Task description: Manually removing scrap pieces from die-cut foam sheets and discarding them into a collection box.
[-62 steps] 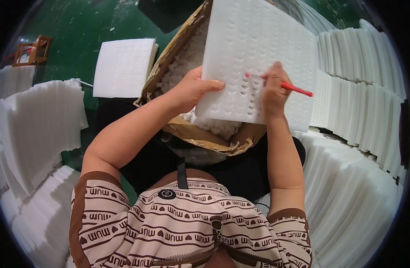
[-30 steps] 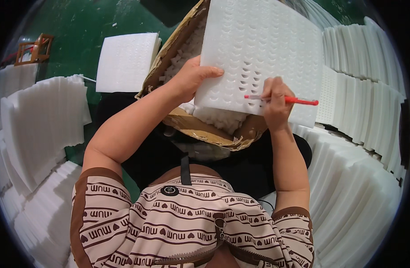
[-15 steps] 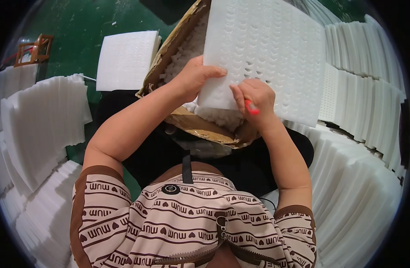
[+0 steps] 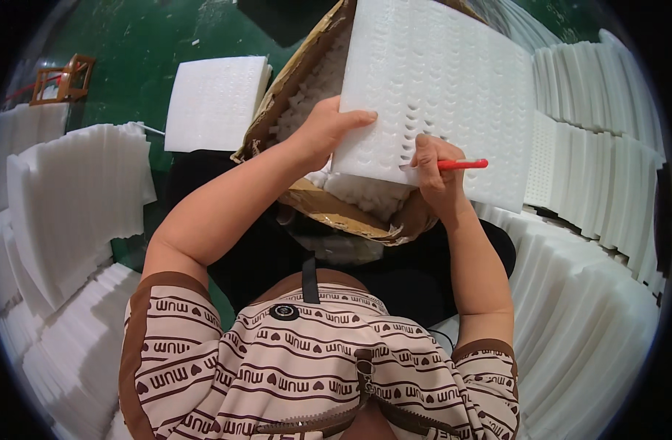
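A white foam sheet (image 4: 446, 81) with rows of half-moon cuts lies tilted over a cardboard box. My left hand (image 4: 325, 132) grips its left edge, thumb flat on top and fingers out of sight underneath. My right hand (image 4: 440, 172) is closed around a slim red-handled tool (image 4: 464, 164), held almost level over the sheet's lower part. A thin pale tip sticks out on the left side of that hand, close to the sheet; whether it touches cannot be made out. Several dark open holes show just above and left of my right hand.
The open cardboard box (image 4: 318, 209) between my knees holds many small white foam bits (image 4: 369, 194). Another foam sheet (image 4: 213, 103) lies on the green floor (image 4: 142, 44). Stacked foam sheets stand at the left (image 4: 79, 205) and right (image 4: 570, 293). A small wooden stool (image 4: 76, 77) stands far left.
My right hand has shifted slightly right and down, and the tool has swung from pointing toward me to lying sideways. More open holes show in the sheet. My left hand keeps its grip.
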A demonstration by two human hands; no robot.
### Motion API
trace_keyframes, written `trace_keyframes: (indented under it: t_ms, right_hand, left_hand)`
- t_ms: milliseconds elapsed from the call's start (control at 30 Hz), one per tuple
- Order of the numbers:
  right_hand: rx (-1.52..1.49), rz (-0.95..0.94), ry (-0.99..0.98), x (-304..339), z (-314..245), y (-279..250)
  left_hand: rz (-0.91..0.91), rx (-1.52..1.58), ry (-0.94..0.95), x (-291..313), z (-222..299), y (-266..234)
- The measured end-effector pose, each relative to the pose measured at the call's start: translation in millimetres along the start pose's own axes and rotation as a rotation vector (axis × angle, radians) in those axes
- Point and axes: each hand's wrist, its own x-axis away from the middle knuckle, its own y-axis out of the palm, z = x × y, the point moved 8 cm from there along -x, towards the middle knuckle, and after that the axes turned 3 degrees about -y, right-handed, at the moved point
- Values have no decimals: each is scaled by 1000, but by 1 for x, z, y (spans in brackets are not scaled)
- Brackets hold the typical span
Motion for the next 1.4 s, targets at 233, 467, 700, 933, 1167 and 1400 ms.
trace_keyframes:
  t_ms: [233, 467, 700, 933, 1167, 1400]
  right_hand:
    - [-142, 103, -22, 3, 7, -10]
    - [-40, 109, -55, 3, -4, 1]
    - [-292, 129, 56, 3, 3, -6]
    - [-139, 141, -7, -1, 2, -1]
    - [195, 33, -155, -1, -8, 12]
    - [-283, 188, 44, -3, 12, -11]
  left_hand:
    - [12, -175, 97, 3, -12, -3]
    - [27, -339, 226, 4, -8, 4]
    - [68, -357, 276, 5, -7, 1]
    - [64, -343, 264, 6, -9, 7]
    - [46, -409, 323, 10, -3, 15]
    - [64, -400, 289, 8, -3, 9]
